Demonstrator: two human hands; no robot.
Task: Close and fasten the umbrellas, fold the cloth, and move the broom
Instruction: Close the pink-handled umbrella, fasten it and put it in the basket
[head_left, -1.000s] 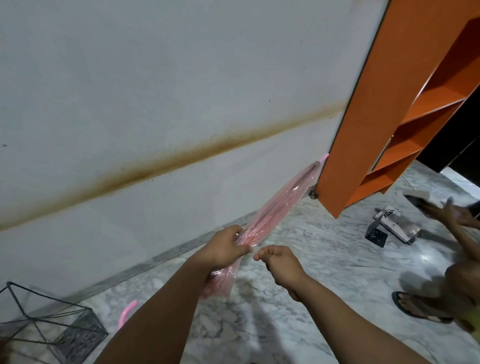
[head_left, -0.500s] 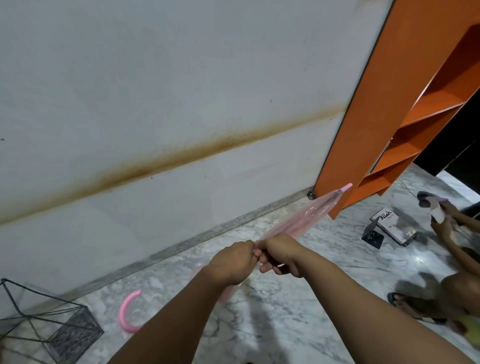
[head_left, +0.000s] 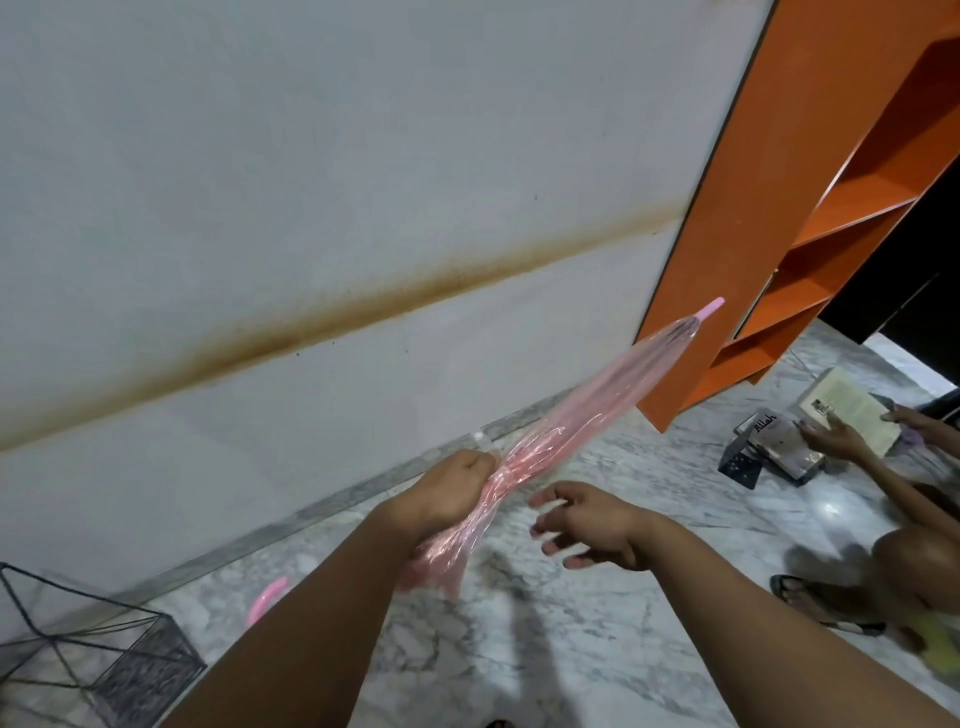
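Fastening step: left hand (head_left: 451, 491) clenches the umbrella (head_left: 561, 421), tip at 1 o'clock; right hand (head_left: 592, 522) loose, empty, probably wraps the strap next.

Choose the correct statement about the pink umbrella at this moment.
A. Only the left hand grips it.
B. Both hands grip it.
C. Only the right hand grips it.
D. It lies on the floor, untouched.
A: the left hand grips the closed pink umbrella, while the right hand is apart from it, fingers spread.

Left hand (head_left: 451, 491) grips folded pink umbrella (head_left: 571, 421), tip raised toward orange shelf (head_left: 769, 218). Right hand (head_left: 592, 522) apart beside it, fingers spread, over marble floor (head_left: 545, 649).
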